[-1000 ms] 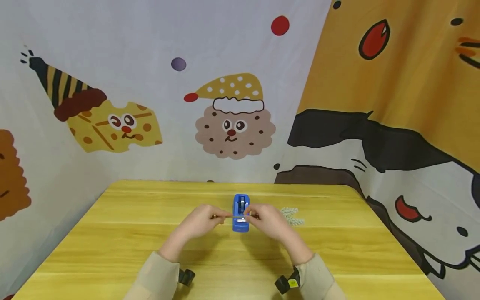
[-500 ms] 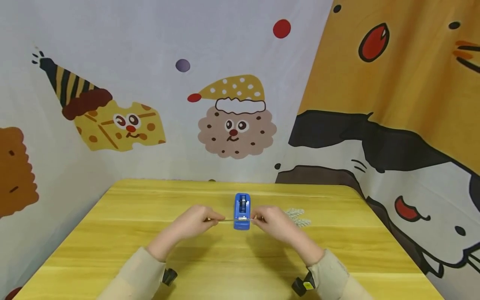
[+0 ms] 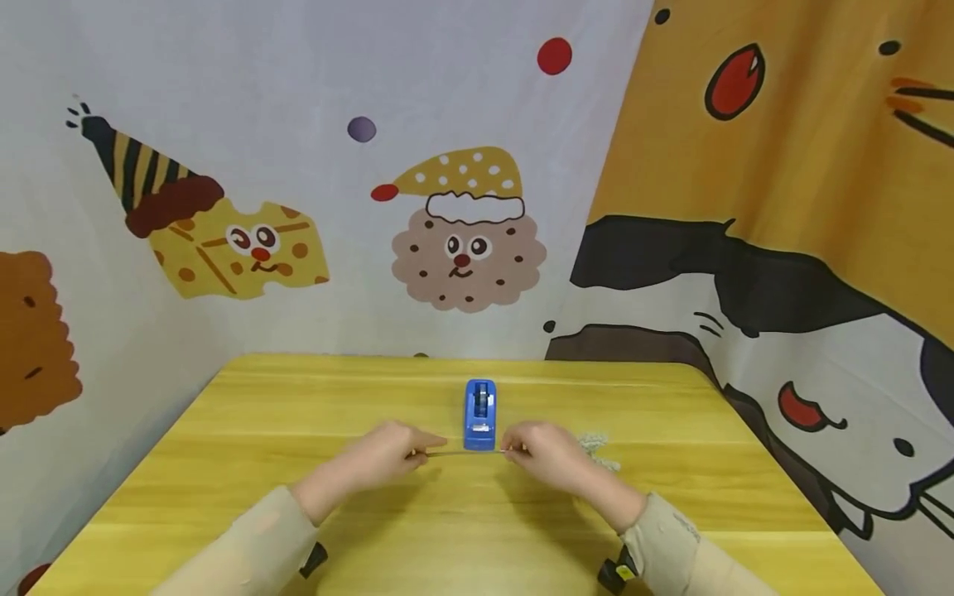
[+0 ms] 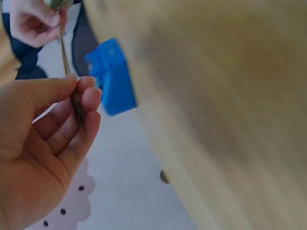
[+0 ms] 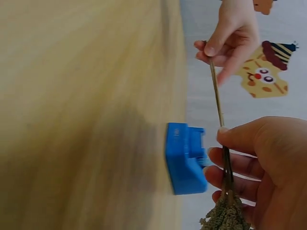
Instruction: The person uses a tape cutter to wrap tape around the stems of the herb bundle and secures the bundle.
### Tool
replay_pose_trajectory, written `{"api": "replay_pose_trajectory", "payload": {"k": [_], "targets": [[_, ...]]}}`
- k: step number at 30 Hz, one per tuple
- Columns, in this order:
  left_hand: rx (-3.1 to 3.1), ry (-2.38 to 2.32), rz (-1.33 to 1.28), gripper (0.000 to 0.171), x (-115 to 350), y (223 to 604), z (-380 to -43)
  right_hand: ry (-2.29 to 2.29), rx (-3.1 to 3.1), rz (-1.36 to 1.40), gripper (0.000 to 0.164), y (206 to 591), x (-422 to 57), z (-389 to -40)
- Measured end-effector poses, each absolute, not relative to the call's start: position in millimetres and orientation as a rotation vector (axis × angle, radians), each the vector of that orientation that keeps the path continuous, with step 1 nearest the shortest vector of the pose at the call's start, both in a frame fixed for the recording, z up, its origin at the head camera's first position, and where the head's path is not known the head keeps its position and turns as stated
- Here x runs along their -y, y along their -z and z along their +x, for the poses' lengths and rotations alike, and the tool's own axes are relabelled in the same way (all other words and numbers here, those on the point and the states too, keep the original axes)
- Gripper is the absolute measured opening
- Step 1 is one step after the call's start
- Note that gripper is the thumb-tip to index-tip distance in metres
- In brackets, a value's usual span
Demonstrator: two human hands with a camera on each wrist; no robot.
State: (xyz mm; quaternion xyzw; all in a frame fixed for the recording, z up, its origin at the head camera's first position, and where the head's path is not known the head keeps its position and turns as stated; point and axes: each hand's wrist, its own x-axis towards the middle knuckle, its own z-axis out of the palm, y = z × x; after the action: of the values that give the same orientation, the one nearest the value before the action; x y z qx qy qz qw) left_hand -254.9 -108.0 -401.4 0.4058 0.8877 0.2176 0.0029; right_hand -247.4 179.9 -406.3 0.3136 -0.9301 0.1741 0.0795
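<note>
A small bunch of dried flowers stretches sideways between both hands, its thin brown stems [image 3: 468, 453] just in front of the blue tape dispenser [image 3: 480, 418]. My left hand [image 3: 383, 457] pinches the stem ends between thumb and fingers, and the tips stick out past the fingers in the left wrist view. Near the blossoms, my right hand [image 3: 547, 457] grips the stems with thumb and fingertips. The pale green flower heads [image 5: 225, 215] spread out beyond the right hand. In the right wrist view the dispenser [image 5: 182, 163] stands on the table beside the held stems.
The wood-grain table [image 3: 477, 530] reaches back to a curtain [image 3: 335, 323] printed with cartoon figures. Dark wrist cameras [image 3: 315, 560] sit under both sleeves.
Both hands have moved apart and back toward the person, carrying the flower stems from over the tape dispenser to just in front of it. The dispenser stays in place.
</note>
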Motion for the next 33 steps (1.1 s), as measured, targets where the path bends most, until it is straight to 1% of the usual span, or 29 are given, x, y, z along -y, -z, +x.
{"api": "replay_pose_trajectory", "payload": {"k": [2,4,9,11,19,27,33], "targets": [[-2.798,-0.687,1.261,0.038,105.8,406.7,-254.9,-0.519,2.787,0.924,0.005,410.9,-181.0,-247.4],[-2.815,-0.691,1.253,0.036,103.9,411.0,-254.3,-0.531,2.799,0.915,0.005,415.9,-181.9,-247.7],[-2.863,-0.649,1.278,0.01,102.8,422.3,-254.4,-0.574,2.843,0.927,0.006,429.1,-182.7,-247.2],[-2.87,-0.629,1.294,0.006,102.4,426.9,-254.7,-0.583,2.855,0.933,0.006,433.8,-183.0,-245.9],[-2.867,-0.597,1.317,0.009,97.4,433.7,-252.4,-0.571,2.85,0.946,0.006,443.0,-183.8,-243.6],[-2.876,-0.518,1.285,0.01,93.8,433.7,-251.2,-0.567,2.857,0.963,0.006,445.2,-184.7,-243.7],[-2.885,-0.465,1.288,0.015,92.6,433.0,-248.3,-0.548,2.875,0.967,0.006,444.8,-185.1,-243.9]]}}
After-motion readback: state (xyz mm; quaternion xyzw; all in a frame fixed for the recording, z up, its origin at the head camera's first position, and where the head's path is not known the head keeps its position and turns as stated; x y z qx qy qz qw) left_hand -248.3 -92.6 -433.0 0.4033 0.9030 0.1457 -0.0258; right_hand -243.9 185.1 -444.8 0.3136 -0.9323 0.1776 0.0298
